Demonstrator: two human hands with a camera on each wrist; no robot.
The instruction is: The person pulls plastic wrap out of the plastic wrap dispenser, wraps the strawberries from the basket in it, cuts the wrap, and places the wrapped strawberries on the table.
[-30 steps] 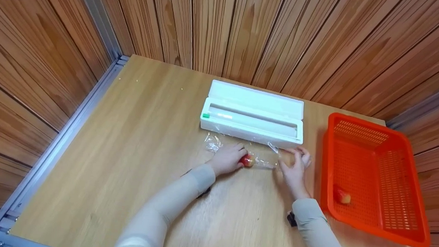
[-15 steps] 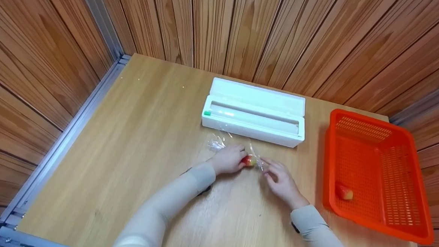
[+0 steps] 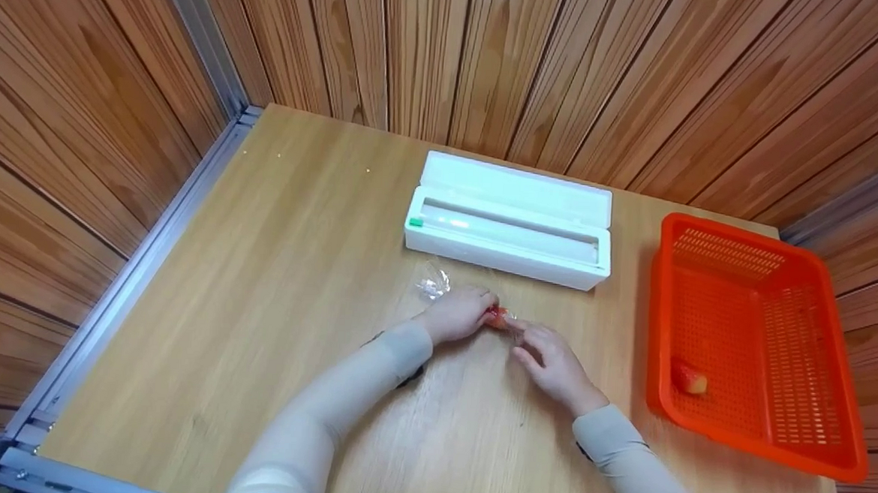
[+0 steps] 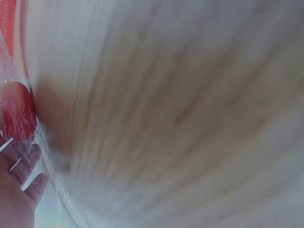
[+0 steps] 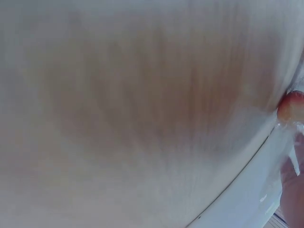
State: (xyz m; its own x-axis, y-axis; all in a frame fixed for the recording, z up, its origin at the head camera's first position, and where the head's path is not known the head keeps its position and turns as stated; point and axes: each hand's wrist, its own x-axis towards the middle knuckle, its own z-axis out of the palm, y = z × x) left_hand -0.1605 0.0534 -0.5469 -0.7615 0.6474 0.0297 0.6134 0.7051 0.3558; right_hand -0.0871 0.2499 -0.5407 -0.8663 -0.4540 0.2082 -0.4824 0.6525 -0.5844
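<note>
A small red-and-yellow piece of fruit (image 3: 497, 317) lies low over the table between my hands, with clear plastic wrap round it. My left hand (image 3: 456, 313) grips it from the left; in the left wrist view its red end (image 4: 19, 111) shines through the film. Loose plastic wrap (image 3: 435, 283) sticks out beyond the left hand. From the right, my right hand (image 3: 553, 361) reaches in, its forefinger extended against the wrapped right end and its thumb apart below. The right wrist view catches the fruit (image 5: 290, 108) only at its edge.
Behind the hands stands a long white box (image 3: 506, 257) with its lid up and a roll of plastic wrap (image 3: 507, 235) inside. To the right, an orange basket (image 3: 752, 443) holds another red-and-yellow piece (image 3: 690, 379). Wooden panels (image 3: 493, 69) border the table.
My right hand has moved left from the stretched film's right end, bringing that film in against the fruit's right end. The left hand keeps its grip.
</note>
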